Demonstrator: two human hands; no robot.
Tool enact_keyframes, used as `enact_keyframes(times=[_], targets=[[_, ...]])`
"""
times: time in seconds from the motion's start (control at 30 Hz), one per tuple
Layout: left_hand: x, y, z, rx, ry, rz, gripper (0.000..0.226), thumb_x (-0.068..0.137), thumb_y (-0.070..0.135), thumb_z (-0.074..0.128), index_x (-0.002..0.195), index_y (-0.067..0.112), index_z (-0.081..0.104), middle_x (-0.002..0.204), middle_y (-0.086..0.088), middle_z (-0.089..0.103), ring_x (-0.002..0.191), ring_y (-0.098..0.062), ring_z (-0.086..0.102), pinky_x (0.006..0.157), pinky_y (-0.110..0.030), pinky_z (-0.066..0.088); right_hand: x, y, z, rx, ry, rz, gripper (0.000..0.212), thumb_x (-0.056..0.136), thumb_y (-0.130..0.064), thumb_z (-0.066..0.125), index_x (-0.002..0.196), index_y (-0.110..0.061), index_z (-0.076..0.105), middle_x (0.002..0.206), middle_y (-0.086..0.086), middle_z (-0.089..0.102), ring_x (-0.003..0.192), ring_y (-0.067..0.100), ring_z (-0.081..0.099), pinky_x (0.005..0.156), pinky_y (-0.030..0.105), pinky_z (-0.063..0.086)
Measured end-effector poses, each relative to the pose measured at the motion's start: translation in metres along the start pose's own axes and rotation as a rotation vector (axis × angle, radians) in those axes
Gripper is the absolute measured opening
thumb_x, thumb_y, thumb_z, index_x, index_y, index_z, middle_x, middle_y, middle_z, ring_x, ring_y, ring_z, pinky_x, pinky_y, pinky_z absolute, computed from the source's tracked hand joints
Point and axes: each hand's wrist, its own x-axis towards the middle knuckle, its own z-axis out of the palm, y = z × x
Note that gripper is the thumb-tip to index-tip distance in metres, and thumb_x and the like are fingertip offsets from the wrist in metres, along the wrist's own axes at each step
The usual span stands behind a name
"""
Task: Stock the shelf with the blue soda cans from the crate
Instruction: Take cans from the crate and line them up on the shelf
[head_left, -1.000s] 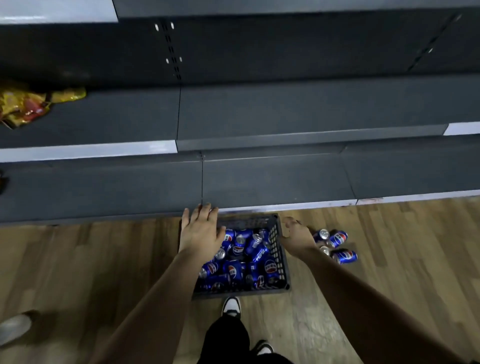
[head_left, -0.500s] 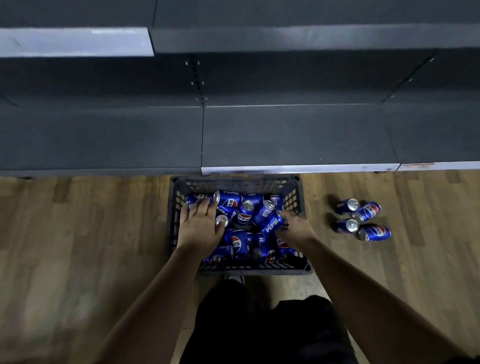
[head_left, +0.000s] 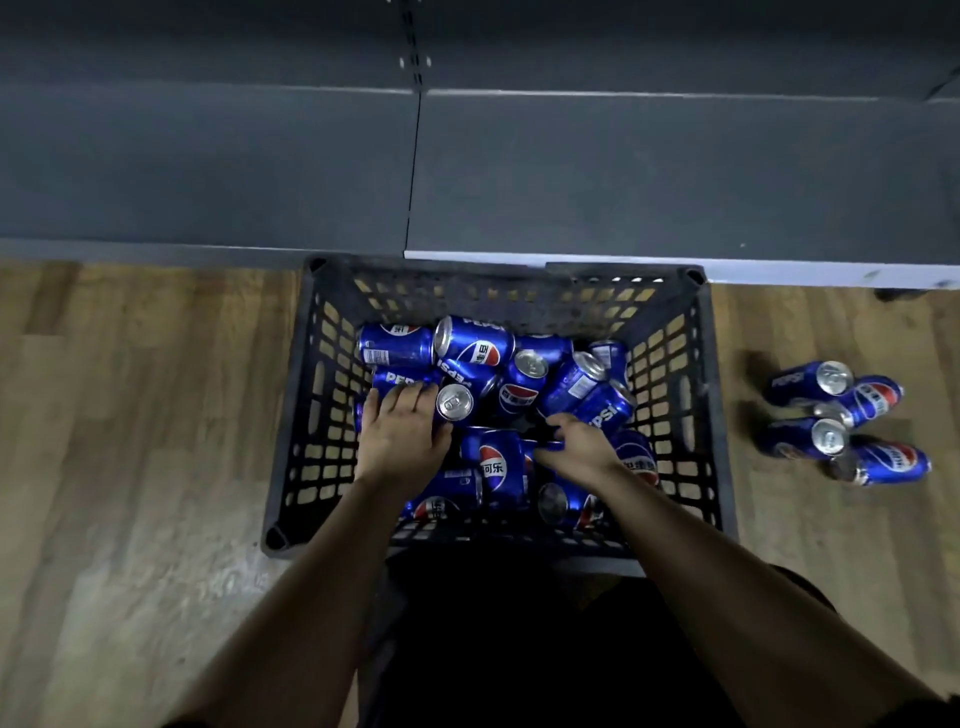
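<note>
So, the blue aluminium soda cans (head_left: 498, 364) are heaped every which way inside the black lattice plastic crate (head_left: 318, 395), none yet on the grey metal shelf (head_left: 623, 176) behind it. If full, they can be expected to feel hefty, rigid and a bit slick, so each is best wrapped round the barrel, not pinched at the rim. One low in the pile is gripped by the right hand (head_left: 584, 449). The left hand (head_left: 402, 441) is laid over another, but whether it's closed can't be told. Four loose blue cans (head_left: 872, 400) are lying on the wooden floor (head_left: 130, 441) beside the crate.
</note>
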Motion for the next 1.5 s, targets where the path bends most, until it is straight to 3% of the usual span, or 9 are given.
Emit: enact_keyframes(times=[0.23, 0.37, 0.5, 0.67, 0.83, 0.93, 1.23, 1.4, 1.5], targets=[[0.012, -0.010, 0.035, 0.014, 0.035, -0.015, 0.058, 0.097, 0.043, 0.039, 0.149, 0.019, 0.028, 0.152, 0.000, 0.033, 0.141, -0.018, 0.024, 0.119, -0.043, 0.004, 0.035, 0.008, 0.027, -0.003, -0.085, -0.001, 0.065, 0.089, -0.039, 0.065, 0.143, -0.014, 0.040, 0.141, 0.010, 0.049, 0.125, 0.026, 0.050, 0.092, 0.027, 0.040], [0.012, -0.010, 0.045, -0.020, 0.043, 0.012, 0.056, 0.096, 0.042, 0.041, 0.147, 0.019, 0.031, 0.152, -0.001, 0.034, 0.141, -0.019, 0.026, 0.119, -0.043, 0.004, 0.038, 0.008, 0.037, 0.067, -0.152, 0.029, 0.081, 0.073, -0.059, 0.073, 0.139, -0.019, 0.047, 0.139, 0.003, 0.053, 0.122, 0.021, 0.053, 0.094, 0.028, 0.043], [0.012, -0.009, 0.050, -0.015, 0.043, 0.010, 0.057, 0.097, 0.043, 0.040, 0.148, 0.020, 0.029, 0.153, 0.000, 0.032, 0.141, -0.018, 0.024, 0.118, -0.042, 0.003, 0.037, 0.003, 0.044, -0.051, -0.194, 0.002, 0.067, 0.072, -0.049, 0.079, 0.130, -0.023, 0.056, 0.122, -0.002, 0.064, 0.113, 0.016, 0.059, 0.091, 0.026, 0.045], [0.014, -0.011, 0.053, -0.015, 0.030, -0.004, 0.057, 0.097, 0.043, 0.040, 0.148, 0.020, 0.029, 0.154, 0.000, 0.030, 0.142, -0.018, 0.023, 0.119, -0.043, 0.003, 0.054, 0.008, 0.058, -0.065, -0.145, 0.020, 0.106, 0.038, -0.085, 0.064, 0.127, -0.026, 0.053, 0.116, -0.003, 0.066, 0.100, 0.016, 0.064, 0.091, 0.036, 0.052], [0.015, -0.010, 0.053, -0.026, 0.009, -0.007, 0.058, 0.096, 0.037, 0.041, 0.149, 0.020, 0.026, 0.156, 0.000, 0.025, 0.143, -0.018, 0.019, 0.119, -0.043, 0.001, 0.037, -0.001, 0.052, -0.055, -0.097, 0.041, 0.083, 0.065, -0.064, 0.075, 0.129, -0.016, 0.051, 0.121, 0.003, 0.063, 0.107, 0.022, 0.061, 0.092, 0.035, 0.050], [0.014, -0.010, 0.051, -0.033, 0.004, 0.003, 0.060, 0.093, 0.031, 0.044, 0.150, 0.020, 0.026, 0.156, 0.001, 0.024, 0.144, -0.018, 0.018, 0.120, -0.043, 0.000, 0.034, 0.000, 0.049, -0.014, -0.085, 0.037, 0.090, 0.063, -0.063, 0.076, 0.134, -0.018, 0.043, 0.125, 0.002, 0.061, 0.110, 0.022, 0.060, 0.093, 0.034, 0.049], [0.002, -0.003, 0.009, -0.021, -0.037, -0.002, 0.060, 0.094, 0.032, 0.043, 0.150, 0.022, 0.024, 0.157, 0.001, 0.021, 0.144, -0.019, 0.018, 0.119, -0.047, -0.002, 0.000, -0.018, 0.011, 0.377, -0.024, 0.046, 0.063, 0.068, -0.048, 0.080, 0.118, -0.029, 0.046, 0.111, -0.013, 0.062, 0.103, 0.012, 0.059, 0.090, 0.029, 0.044], [-0.034, 0.016, -0.062, -0.032, -0.057, 0.029, 0.059, 0.094, 0.031, 0.043, 0.150, 0.023, 0.024, 0.157, 0.001, 0.021, 0.144, -0.019, 0.019, 0.119, -0.045, -0.001, -0.081, -0.051, -0.038, 0.532, -0.055, 0.054, 0.073, 0.086, -0.029, 0.070, 0.146, -0.020, 0.030, 0.119, -0.006, 0.055, 0.097, 0.010, 0.048, 0.084, 0.026, 0.039], [-0.057, 0.030, -0.120, -0.018, -0.065, 0.056, 0.062, 0.092, 0.031, 0.046, 0.150, 0.022, 0.024, 0.157, 0.000, 0.021, 0.145, -0.019, 0.017, 0.119, -0.046, -0.002, -0.139, -0.073, -0.073, 0.540, -0.087, 0.056, 0.063, 0.091, -0.023, 0.065, 0.145, -0.017, 0.033, 0.109, -0.003, 0.052, 0.083, 0.004, 0.047, 0.076, 0.024, 0.044]])
